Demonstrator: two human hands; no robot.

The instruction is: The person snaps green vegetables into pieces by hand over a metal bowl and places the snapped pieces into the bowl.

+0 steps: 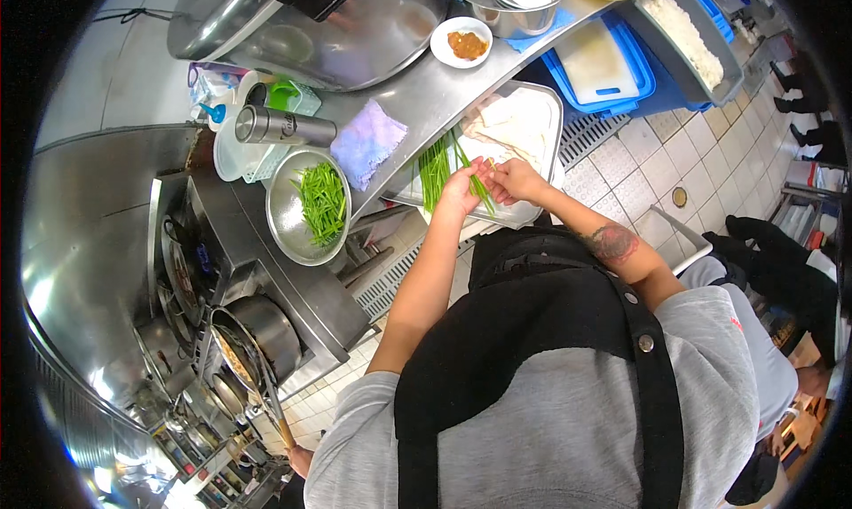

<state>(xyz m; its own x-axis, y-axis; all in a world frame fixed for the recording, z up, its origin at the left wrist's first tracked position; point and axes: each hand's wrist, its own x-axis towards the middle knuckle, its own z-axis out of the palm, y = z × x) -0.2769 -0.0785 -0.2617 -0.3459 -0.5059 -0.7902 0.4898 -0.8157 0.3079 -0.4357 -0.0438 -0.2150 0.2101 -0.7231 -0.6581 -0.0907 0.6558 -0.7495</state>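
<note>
My left hand [462, 188] holds a few long thin green stalks [480, 191] over a metal tray [554, 103]. Close against it, my right hand [519, 181] has its fingertips pinched at the stalks, with a small yellowish bit showing between the hands. In the tray, a bunch of the same green stalks [432, 169] lies left of my hands. Pale, creased sheet-like material [509, 133], which I cannot identify, lies beyond them. A steel bowl [283, 206] to the left holds cut green pieces [322, 203].
The steel counter [416, 99] bears a purple cloth [367, 143], a steel flask [286, 126] and a white bowl of brown paste [468, 45]. Blue-rimmed tubs [642, 86] stand right. At lower left, another person's hand [301, 460] grips a pan handle by the stove.
</note>
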